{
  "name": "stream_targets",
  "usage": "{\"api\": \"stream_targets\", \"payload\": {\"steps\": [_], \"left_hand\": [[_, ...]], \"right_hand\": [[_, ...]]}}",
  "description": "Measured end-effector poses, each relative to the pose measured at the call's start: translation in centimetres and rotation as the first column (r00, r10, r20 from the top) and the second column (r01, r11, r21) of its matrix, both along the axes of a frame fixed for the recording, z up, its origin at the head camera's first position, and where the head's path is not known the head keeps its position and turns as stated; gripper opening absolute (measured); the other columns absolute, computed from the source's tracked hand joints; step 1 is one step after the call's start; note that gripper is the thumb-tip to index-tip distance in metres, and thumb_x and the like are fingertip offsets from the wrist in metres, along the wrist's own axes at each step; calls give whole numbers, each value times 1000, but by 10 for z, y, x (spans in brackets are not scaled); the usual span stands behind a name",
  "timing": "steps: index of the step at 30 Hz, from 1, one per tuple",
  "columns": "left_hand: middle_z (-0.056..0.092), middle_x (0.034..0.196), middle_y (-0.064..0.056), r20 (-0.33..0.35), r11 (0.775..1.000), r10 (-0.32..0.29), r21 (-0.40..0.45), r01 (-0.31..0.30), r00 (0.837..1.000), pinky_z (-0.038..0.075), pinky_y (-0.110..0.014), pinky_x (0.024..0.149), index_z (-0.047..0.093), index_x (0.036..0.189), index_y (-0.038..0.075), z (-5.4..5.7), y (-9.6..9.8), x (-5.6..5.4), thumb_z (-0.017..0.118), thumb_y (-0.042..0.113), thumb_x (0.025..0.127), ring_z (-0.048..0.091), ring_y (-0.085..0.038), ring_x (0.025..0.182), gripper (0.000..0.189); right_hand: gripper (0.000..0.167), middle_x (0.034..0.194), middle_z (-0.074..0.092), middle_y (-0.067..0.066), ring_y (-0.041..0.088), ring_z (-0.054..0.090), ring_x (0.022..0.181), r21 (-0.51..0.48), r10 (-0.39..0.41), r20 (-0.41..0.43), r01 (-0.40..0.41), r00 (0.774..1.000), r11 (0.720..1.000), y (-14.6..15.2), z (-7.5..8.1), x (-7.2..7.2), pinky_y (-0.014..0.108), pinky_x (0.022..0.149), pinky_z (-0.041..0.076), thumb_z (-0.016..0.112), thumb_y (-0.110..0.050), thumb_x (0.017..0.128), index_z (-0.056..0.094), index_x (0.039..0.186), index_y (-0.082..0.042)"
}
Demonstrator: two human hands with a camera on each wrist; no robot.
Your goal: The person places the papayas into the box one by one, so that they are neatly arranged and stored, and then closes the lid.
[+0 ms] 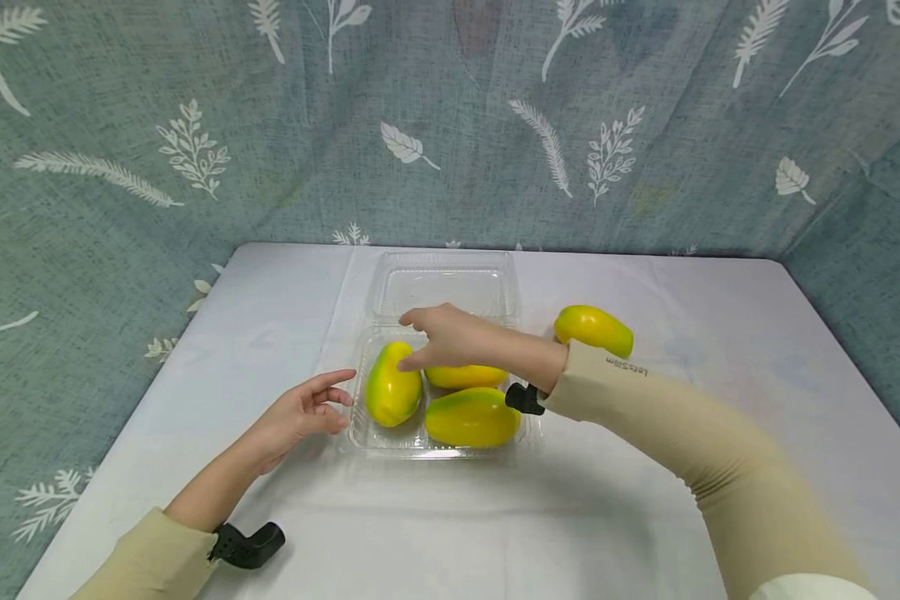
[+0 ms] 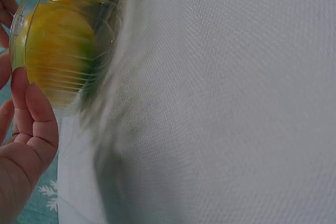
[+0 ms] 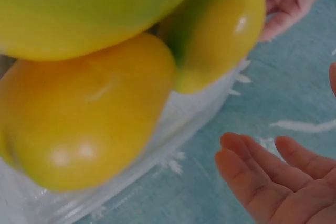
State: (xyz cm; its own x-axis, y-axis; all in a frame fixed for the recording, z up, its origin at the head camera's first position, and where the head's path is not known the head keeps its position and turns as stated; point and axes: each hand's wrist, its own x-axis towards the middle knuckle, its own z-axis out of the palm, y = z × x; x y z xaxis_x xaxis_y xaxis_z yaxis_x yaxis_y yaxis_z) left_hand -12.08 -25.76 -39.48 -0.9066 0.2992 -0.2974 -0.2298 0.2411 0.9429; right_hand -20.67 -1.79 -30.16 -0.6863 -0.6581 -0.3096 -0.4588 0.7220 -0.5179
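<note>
- We see three fruits in a clear box (image 1: 412, 454) on the table (image 1: 435, 542): a left fruit (image 1: 392, 396), a back fruit (image 1: 465, 378) and a front fruit (image 1: 472, 418).
- The right grip (image 1: 446, 333) is over the box with its thumb and fingers spread, holding nothing. If it drops too fast, we think it could knock the left fruit into the other two.
- The left grip (image 1: 288, 425) is loose and empty, by the box's left side (we can't tell if it touches). A hard push there could slide the box, because it looks thin and light.
- The loose fruit (image 1: 592, 329) lies on the table, right of the box. The right sleeve (image 1: 667, 408) is near it, so a bump could make it roll, since it is so round.
- The black wrist thing (image 1: 523, 398) is close to the front fruit, and a low arm might bump them together.
- The lid (image 1: 446, 283) lies folded back. If we close it, tall fruit could hold it up, and pressing hard might crack it.
</note>
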Motion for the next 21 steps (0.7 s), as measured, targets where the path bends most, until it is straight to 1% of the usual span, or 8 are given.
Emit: {"api": "stream_targets", "payload": {"steps": [5, 9, 11, 14, 17, 19, 21], "left_hand": [[48, 105, -9, 2, 1000, 2, -3, -2, 1000, 49, -22, 75, 25, 142, 1, 1, 0, 0, 63, 6, 82, 52, -10, 72, 71], [49, 105, -9, 3, 1000, 5, -6, -5, 1000, 49, -21, 76, 25, 142, 3, 1, 0, 1, 63, 7, 83, 52, -11, 73, 71], [49, 105, -9, 2, 1000, 4, -4, -4, 1000, 48, -21, 76, 25, 142, 3, 0, 0, 1, 63, 7, 83, 53, -11, 73, 71], [49, 105, -9, 0, 1000, 4, -5, -4, 1000, 48, -21, 76, 25, 142, 4, 0, 0, 1, 63, 7, 83, 53, -11, 74, 71], [49, 106, -9, -1, 1000, 4, -7, -4, 1000, 48, -21, 76, 25, 142, 4, 0, 0, 1, 63, 8, 83, 53, -11, 74, 71], [48, 106, -10, -2, 1000, 3, -8, -3, 1000, 48, -21, 76, 25, 142, 4, 0, -1, 1, 63, 8, 83, 53, -11, 74, 71], [48, 107, -12, -3, 1000, 4, -11, -4, 1000, 48, -21, 76, 25, 142, 4, 0, -1, 1, 63, 8, 83, 53, -11, 74, 71]], "right_hand": [[65, 134, 49, 7, 21, 45, 122, 78, -27, 27, 25, 999, 997, -17, -12, -7, 38, 100, 38, 64, -40, 83, 41, 136, -10], [65, 135, 48, 4, 19, 43, 123, 137, -29, 27, 25, 999, 990, -27, -19, -10, 36, 102, 35, 63, -41, 83, 43, 136, -9], [64, 132, 50, 4, 18, 45, 121, 164, -27, 15, 24, 1000, 986, -31, -23, -10, 34, 101, 36, 63, -42, 83, 44, 135, -9], [58, 120, 57, 3, 16, 52, 105, 197, -5, -12, 7, 1000, 980, -35, -27, -9, 28, 93, 42, 63, -42, 83, 49, 128, -8], [49, 101, 60, 1, 14, 53, 87, 214, 4, -28, 2, 1000, 977, -37, -28, -7, 24, 79, 44, 64, -43, 82, 54, 117, -9], [47, 93, 59, 0, 14, 52, 82, 217, 1, -27, 5, 1000, 976, -38, -29, -6, 24, 75, 44, 64, -43, 82, 55, 112, -9], [48, 90, 58, -1, 14, 52, 81, 223, 0, -24, 6, 1000, 975, -39, -29, -7, 24, 75, 44, 65, -45, 81, 54, 111, -10]]}}
